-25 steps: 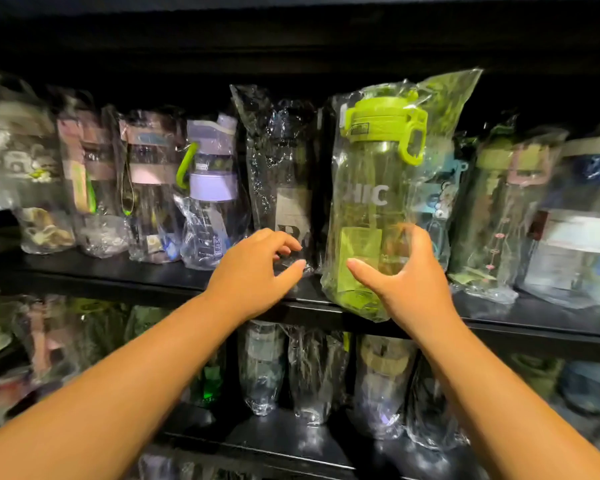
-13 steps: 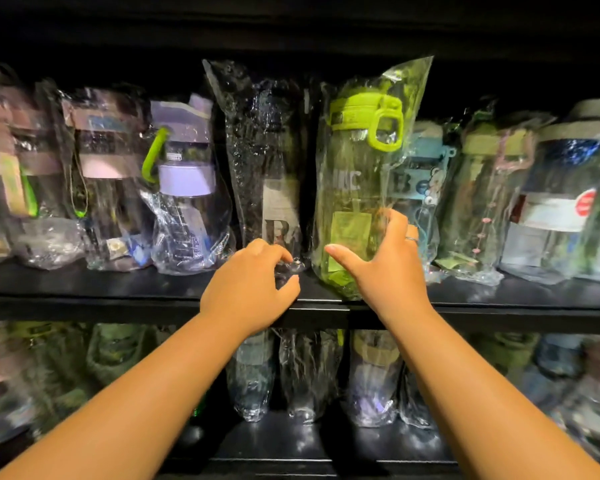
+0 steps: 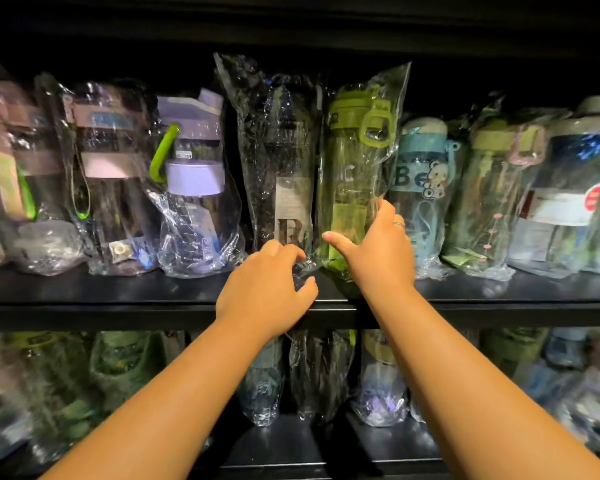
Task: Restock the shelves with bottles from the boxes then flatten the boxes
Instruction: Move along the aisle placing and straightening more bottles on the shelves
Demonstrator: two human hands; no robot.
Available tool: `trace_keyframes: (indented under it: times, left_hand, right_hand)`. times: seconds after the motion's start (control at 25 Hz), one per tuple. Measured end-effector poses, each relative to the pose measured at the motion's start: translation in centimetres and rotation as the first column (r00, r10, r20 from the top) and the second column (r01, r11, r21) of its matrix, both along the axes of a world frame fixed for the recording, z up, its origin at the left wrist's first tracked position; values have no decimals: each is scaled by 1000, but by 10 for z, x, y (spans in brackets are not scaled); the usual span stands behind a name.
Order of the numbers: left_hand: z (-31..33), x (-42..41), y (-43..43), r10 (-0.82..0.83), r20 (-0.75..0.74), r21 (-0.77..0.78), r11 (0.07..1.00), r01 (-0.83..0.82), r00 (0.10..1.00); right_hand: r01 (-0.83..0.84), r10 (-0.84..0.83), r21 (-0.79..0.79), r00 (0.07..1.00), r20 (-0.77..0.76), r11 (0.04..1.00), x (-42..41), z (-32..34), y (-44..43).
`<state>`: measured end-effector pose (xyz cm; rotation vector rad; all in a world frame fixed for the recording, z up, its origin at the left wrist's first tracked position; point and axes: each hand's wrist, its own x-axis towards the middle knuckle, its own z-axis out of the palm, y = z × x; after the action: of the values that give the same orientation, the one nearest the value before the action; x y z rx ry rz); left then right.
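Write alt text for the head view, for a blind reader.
A person's right hand grips a bagged green bottle on a dark shelf of wrapped bottles; the left hand, fingers curled, touches the neighbouring dark bottle's bag.

Single wide head-worn view, close, straight at the black shelf [image 3: 84, 292] front.

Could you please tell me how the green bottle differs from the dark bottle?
The green bottle has a lime loop lid; the dark bottle shows a B label. The right hand grips the green bottle; the left hand seems to pinch the dark bottle's wrapper. Both stand in clear bags.
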<state>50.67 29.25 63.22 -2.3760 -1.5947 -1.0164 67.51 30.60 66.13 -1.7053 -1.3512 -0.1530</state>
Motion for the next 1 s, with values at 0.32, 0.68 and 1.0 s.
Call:
trace_keyframes:
  times: [0.32, 0.68, 1.0]
  left_hand:
    - [1, 1, 3, -23, -24, -17, 1000, 23, 999]
    - [-20, -4, -24, -162, -31, 272, 948, 164, 986]
    - [-162, 61, -101, -538, -43, 176, 825, 537, 842]
  right_hand:
    - [5, -6, -16, 999, -41, 1000, -1, -2, 7]
    - [121, -120, 8, 967, 225, 993, 0, -51, -72]
    - [430, -256, -270, 827, 501, 862, 54, -235, -218]
